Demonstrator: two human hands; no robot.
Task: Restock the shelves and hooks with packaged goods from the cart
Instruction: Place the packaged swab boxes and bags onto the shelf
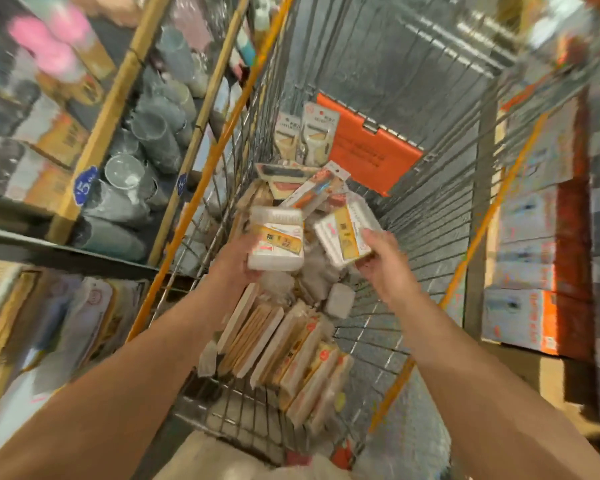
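Hiding left hand point(238, 258): white pack point(276, 239); shelves blurred.

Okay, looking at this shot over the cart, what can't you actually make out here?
Head view only:
- Label text on the white packs in the left hand and right hand: too small, blurred.
- Left hand's fingers: hidden behind its pack.
- Shelf goods at left: motion blur.
- Cart bottom: covered by packages.
- Orange flap print: unreadable.
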